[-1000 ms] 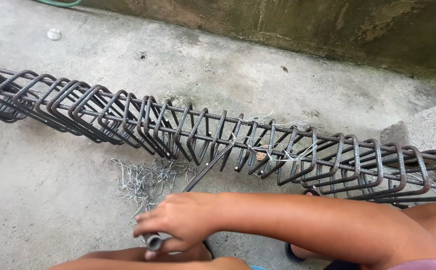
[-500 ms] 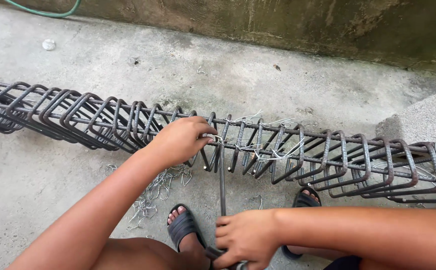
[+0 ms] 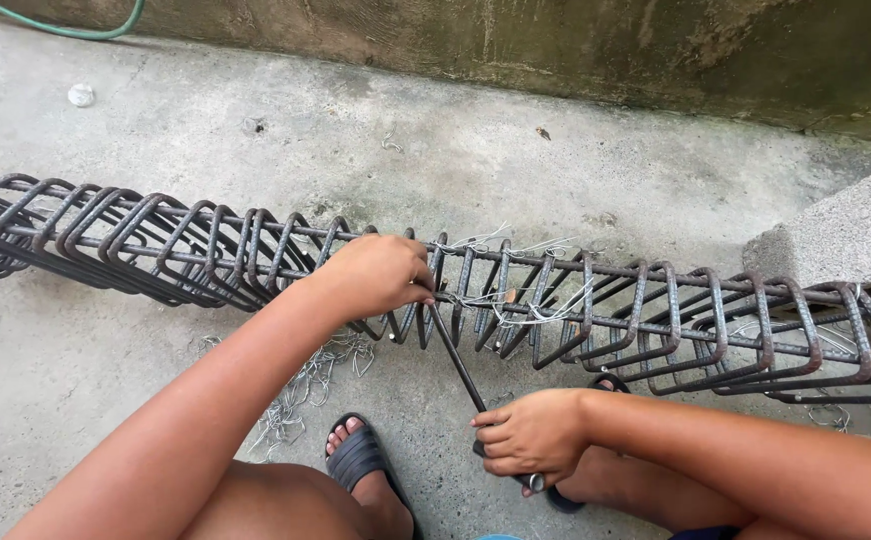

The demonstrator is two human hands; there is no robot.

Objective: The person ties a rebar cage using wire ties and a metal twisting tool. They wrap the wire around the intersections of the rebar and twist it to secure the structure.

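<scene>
Two hands | right hand [image 3: 530,437] grip clenched on tie rod [image 3: 458,365], tip up-left | left hand [image 3: 380,272] grasping cage [image 3: 655,310]

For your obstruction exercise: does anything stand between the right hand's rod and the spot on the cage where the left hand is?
Nothing visible does. The rod runs from the right hand straight up to the cage, its tip meeting the bars beside the left hand. Only bare floor lies under it.

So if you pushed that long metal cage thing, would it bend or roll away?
The rebar cage would probably stay stiff: thick ribbed bars tied with wire. Its squarish rings likely stop it rolling. It looks heavy; the left hand grips it, the right hand holds a rod.
</scene>
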